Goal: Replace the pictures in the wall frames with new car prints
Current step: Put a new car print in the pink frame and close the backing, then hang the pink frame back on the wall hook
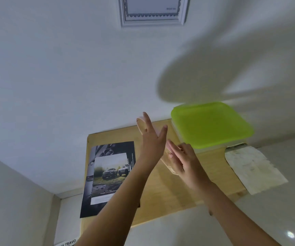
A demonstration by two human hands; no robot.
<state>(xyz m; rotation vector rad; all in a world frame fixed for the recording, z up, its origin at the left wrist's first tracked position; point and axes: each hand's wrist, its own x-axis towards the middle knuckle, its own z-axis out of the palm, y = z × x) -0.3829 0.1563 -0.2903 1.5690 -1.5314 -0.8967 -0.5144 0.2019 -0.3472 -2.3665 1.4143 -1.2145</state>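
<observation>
A light wooden picture frame [140, 124] is held edge-on above the wooden table [162, 197], between my two hands. My left hand [152, 141] lies against its left side with straight, spread fingers. My right hand [181, 161] rests flat on its right side, fingers straight. A car print [110, 174] showing two off-road vehicles lies on a larger dark print at the table's left end. High on the wall hangs a white ornate frame [153, 11], cut off by the top edge, with a pale certificate-like sheet inside.
A container with a lime-green lid [212, 125] stands at the table's far right corner by the wall. A worn white sheet [253, 170] lies right of the table. A printed paper reading "TRAVO" [67, 243] shows at the bottom left.
</observation>
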